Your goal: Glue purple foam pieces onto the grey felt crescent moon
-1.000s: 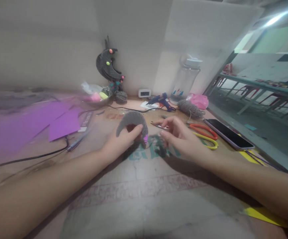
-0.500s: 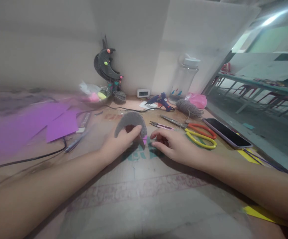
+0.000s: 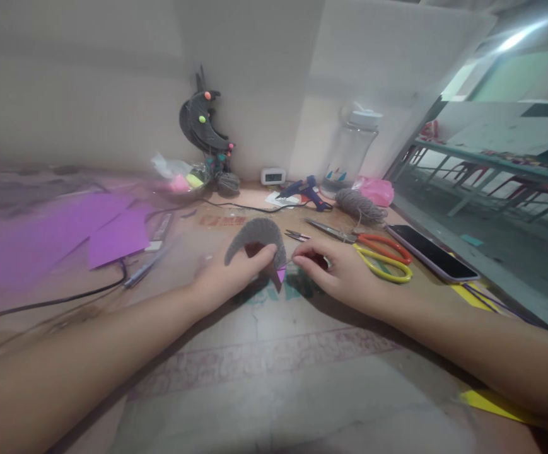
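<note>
My left hand (image 3: 226, 275) grips a grey crescent (image 3: 260, 229) that looks wrapped in yarn, thumb pressed along its inner side. A small purple tip (image 3: 281, 275) shows bare at the crescent's lower right end. Close beside that tip, my right hand (image 3: 337, 268) is closed in a pinch on a thin yarn strand (image 3: 289, 261) that runs to the crescent. Just beyond the right hand lie small thread snips (image 3: 296, 235), partly covered by it, and scissors (image 3: 382, 248) with red and yellow handles.
Purple sheets (image 3: 117, 236) and a pen (image 3: 144, 271) lie to the left. Along the back stand a dark crescent ornament (image 3: 202, 126), a small digital clock (image 3: 272, 176), a blue glue gun (image 3: 306, 191), a bottle (image 3: 352, 151) and grey yarn (image 3: 359, 207). A phone (image 3: 432, 252) rests at the right edge.
The crescent and my left hand have shifted slightly right and down. My right fingers, apart before, have come together on the yarn strand beside the purple tip.
</note>
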`<state>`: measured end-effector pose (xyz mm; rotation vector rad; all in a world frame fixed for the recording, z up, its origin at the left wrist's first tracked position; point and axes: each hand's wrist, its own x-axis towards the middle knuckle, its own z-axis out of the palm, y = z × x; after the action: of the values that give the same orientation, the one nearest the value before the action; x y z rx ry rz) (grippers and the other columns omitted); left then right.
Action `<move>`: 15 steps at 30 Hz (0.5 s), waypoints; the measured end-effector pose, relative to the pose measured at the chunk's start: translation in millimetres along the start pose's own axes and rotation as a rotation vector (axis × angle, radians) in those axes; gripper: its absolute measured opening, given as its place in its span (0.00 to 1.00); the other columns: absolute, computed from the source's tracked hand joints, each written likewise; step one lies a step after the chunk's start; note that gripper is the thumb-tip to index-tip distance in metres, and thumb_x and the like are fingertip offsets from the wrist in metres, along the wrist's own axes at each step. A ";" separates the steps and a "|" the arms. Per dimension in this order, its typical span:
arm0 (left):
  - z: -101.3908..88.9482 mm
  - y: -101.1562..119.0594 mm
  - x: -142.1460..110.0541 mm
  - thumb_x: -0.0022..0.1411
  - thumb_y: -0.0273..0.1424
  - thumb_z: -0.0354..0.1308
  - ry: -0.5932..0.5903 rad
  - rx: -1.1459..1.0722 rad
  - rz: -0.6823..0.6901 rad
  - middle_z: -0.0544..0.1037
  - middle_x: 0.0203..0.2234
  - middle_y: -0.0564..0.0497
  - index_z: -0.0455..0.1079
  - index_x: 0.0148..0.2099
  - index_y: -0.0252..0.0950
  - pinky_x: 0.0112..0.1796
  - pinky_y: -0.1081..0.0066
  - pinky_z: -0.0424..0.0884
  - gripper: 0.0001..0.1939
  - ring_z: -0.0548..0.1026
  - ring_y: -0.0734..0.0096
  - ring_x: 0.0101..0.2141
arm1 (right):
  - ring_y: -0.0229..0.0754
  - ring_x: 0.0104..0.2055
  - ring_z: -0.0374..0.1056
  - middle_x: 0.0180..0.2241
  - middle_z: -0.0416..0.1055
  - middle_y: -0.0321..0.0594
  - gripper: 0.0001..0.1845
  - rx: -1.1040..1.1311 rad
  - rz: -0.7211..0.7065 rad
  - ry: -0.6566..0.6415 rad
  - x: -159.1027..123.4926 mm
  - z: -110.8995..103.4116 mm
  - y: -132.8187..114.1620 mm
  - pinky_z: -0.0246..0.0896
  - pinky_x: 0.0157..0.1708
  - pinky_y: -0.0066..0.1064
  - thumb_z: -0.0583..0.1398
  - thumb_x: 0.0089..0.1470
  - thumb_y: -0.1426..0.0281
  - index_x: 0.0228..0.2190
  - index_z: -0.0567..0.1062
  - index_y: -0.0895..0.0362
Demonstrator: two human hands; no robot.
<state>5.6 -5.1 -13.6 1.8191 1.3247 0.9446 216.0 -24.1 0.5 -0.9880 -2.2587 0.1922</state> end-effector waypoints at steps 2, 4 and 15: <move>-1.1 0.9 1.1 0.60 0.44 0.52 -0.012 0.025 0.038 0.75 0.21 0.53 0.70 0.24 0.39 0.32 0.69 0.66 0.18 0.73 0.66 0.28 | 0.35 0.28 0.65 0.28 0.74 0.36 0.06 0.013 0.050 -0.016 -0.3 0.0 4.7 0.58 0.28 0.25 0.59 0.60 0.71 0.32 0.75 0.57; -2.8 1.2 2.0 0.61 0.44 0.51 -0.004 0.060 0.039 0.75 0.21 0.53 0.69 0.24 0.38 0.32 0.68 0.66 0.19 0.73 0.66 0.28 | 0.35 0.29 0.66 0.29 0.74 0.36 0.06 0.021 0.066 -0.046 -0.5 0.4 7.6 0.58 0.29 0.26 0.59 0.60 0.71 0.32 0.75 0.57; -4.1 -3.8 4.2 0.61 0.45 0.50 -0.070 0.061 0.029 0.75 0.21 0.52 0.70 0.22 0.39 0.32 0.67 0.66 0.21 0.73 0.66 0.27 | 0.35 0.28 0.64 0.28 0.73 0.36 0.06 0.015 0.077 -0.090 -0.9 2.7 7.1 0.57 0.29 0.25 0.58 0.59 0.72 0.32 0.75 0.58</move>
<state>1.2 0.4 -14.2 1.9050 1.3001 0.8563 219.2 -19.4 -4.8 -1.0785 -2.2985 0.2920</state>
